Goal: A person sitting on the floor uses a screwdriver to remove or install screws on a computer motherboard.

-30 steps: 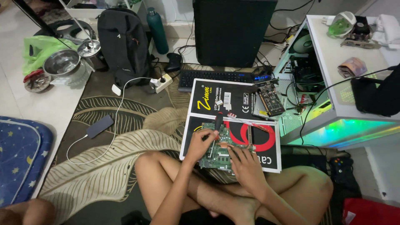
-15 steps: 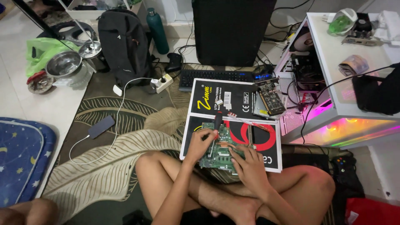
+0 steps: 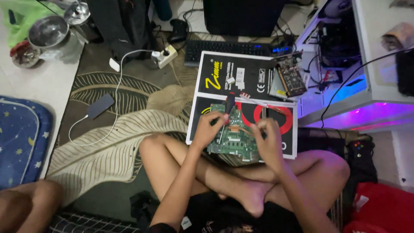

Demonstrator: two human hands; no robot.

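The green circuit board (image 3: 233, 138) lies on a black carton (image 3: 243, 92) on the floor, steadied for work. Left hand (image 3: 210, 126) grips a screwdriver (image 3: 227, 108) over it; right hand (image 3: 266, 137) is curled, pinching something unclear.

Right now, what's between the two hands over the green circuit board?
Head view: between the left hand and right hand lies only the green circuit board itself, with a copper-coloured strip across it.

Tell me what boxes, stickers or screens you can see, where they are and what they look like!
Upper box: flat, black, yellow lettering and white labels, before the keyboard.
Lower box: flat, black, red ring design, under the green circuit board and both hands.
Monitor: dark rectangle, top centre; only its dark face shows.
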